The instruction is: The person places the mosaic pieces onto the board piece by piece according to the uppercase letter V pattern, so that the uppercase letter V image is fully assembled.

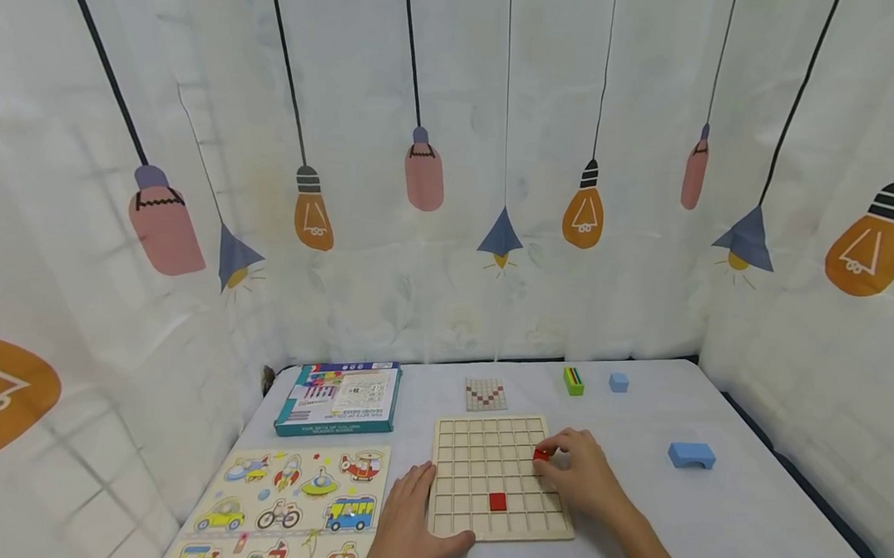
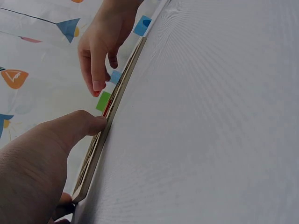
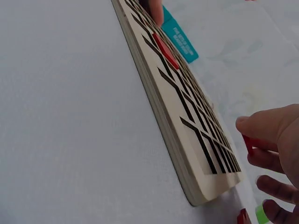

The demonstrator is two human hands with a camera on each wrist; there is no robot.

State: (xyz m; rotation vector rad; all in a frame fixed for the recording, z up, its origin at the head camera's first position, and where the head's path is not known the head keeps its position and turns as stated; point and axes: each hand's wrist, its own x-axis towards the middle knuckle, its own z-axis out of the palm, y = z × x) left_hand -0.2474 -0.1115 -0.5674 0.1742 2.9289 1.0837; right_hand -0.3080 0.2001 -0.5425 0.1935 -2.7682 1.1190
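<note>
A pale wooden grid board (image 1: 476, 459) lies on the white table, with one red square tile (image 1: 497, 502) set in its lower middle. My left hand (image 1: 415, 527) rests at the board's near left corner, fingers straight along the left side and thumb on the front edge. Between thumb and fingers, my right hand (image 1: 584, 476) pinches another red tile (image 1: 540, 454) over the right side of the grid. That held tile (image 3: 248, 143) appears beyond the board's edge in the right wrist view. Low in the same view, a further red piece (image 3: 243, 217) shows partly.
Behind the board lies a small card with a red-marked grid (image 1: 486, 395). A teal box (image 1: 340, 399) and a picture board of vehicles (image 1: 288, 497) are at left. To the right are a green striped block (image 1: 573, 382), a blue cube (image 1: 618, 382) and a blue arch block (image 1: 691, 455).
</note>
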